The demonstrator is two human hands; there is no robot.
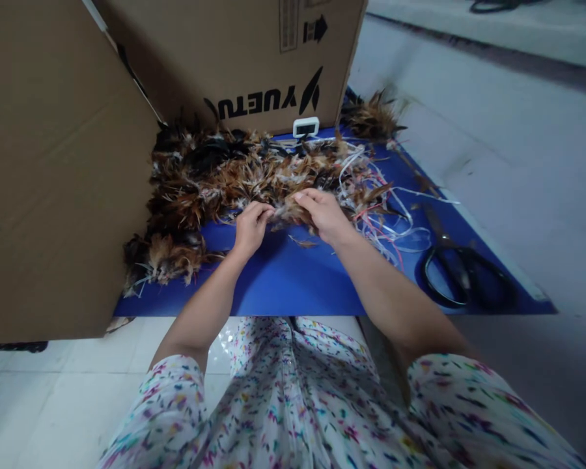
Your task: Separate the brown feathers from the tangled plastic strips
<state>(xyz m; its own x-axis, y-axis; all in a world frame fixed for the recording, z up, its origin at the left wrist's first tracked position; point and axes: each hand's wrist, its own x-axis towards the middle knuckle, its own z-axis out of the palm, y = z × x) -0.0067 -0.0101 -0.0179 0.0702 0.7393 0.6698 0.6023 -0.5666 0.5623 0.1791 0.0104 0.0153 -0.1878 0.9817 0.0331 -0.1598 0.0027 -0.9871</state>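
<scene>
Between my two hands is a small bunch of brown and grey feathers, held just above the front of a larger feather pile. My left hand pinches the bunch at its pale, fluffy left end. On the other side my right hand grips it with thumb and forefinger, the other fingers curled. A loose feather lies on the blue table below. Right of my right hand is a tangle of white and pink strings.
Black-handled scissors lie at the right. One feather bundle sits at the left front, another at the back right. A cardboard box stands behind, with a small white digital display before it. More cardboard walls the left side.
</scene>
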